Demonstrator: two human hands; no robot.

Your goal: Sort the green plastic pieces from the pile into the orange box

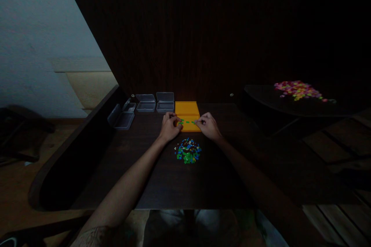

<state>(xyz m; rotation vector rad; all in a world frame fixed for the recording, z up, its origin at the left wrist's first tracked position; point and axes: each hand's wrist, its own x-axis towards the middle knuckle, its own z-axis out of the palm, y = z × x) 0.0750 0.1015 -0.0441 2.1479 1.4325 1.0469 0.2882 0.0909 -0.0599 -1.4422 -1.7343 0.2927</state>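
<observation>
- Green pieces [187,122] lie on the near half of the yellow case [187,108], at the centre of the frame; we see them strung in a row whose long axis runs left to right.
- Our left hand [170,126] rests at the row's left end, thumb and forefinger narrowly parted around some pieces; we cannot tell whether it grips one.
- Our right hand [210,126] meets the right end, fingertips pinched close beside a piece; whether anything sits between them we cannot tell.
- Between our two hands is the row's middle piece, about equally near both.
- Just below the case in the frame, we have a mixed pile of small bricks [188,152], apart from both hands.
- Clear boxes [146,106] stand open at centre left.
</observation>
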